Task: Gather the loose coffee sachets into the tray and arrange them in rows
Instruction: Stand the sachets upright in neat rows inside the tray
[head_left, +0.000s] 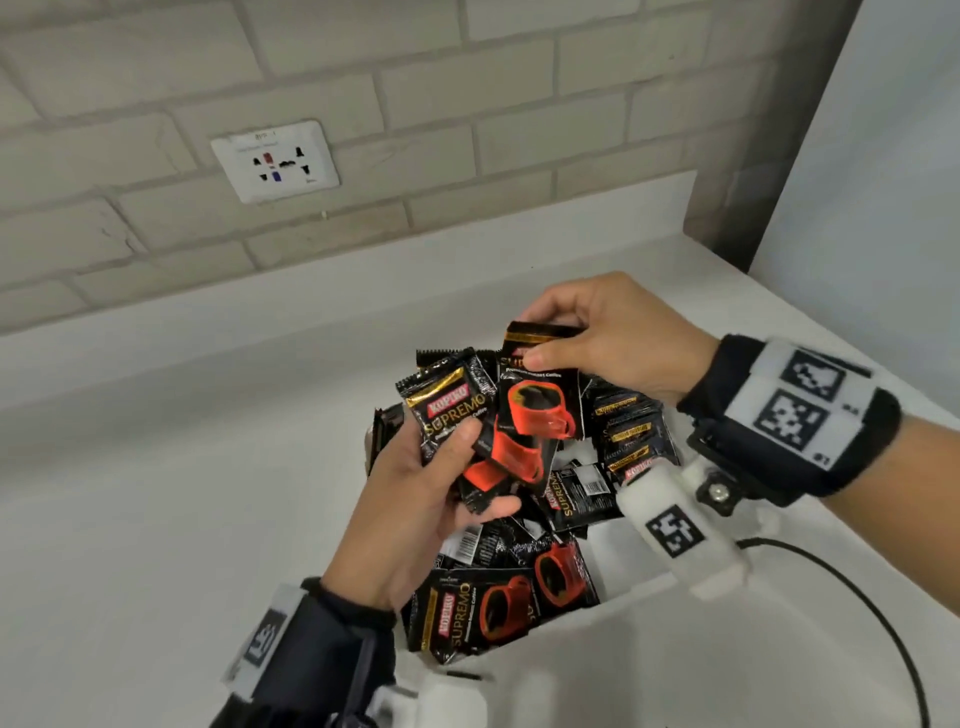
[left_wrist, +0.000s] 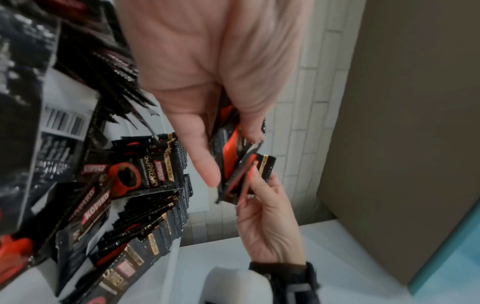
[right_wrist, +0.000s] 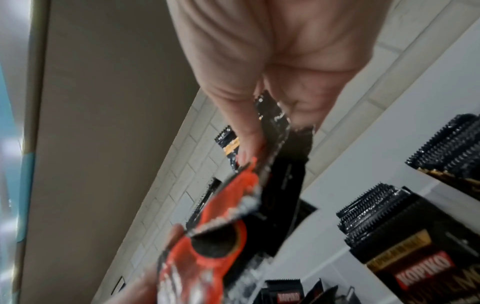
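Over a white tray (head_left: 610, 543) full of black-and-red Kopiko coffee sachets, my left hand (head_left: 485, 467) grips a fanned bundle of sachets (head_left: 447, 410) between thumb and fingers. My right hand (head_left: 535, 338) pinches the top edge of one sachet (head_left: 537, 405) that overlaps the bundle. The left wrist view shows the left hand (left_wrist: 228, 150) around the bundle (left_wrist: 228, 164), with rows of upright sachets (left_wrist: 155, 205) in the tray. The right wrist view shows the right hand (right_wrist: 272, 127) on the black sachet (right_wrist: 283, 170) and more upright rows (right_wrist: 389, 226).
The tray sits on a white counter (head_left: 182, 493) against a brick wall with a socket (head_left: 275, 161). A brown panel (head_left: 753, 130) closes the right corner. A black cable (head_left: 857, 597) curves over the counter at the right.
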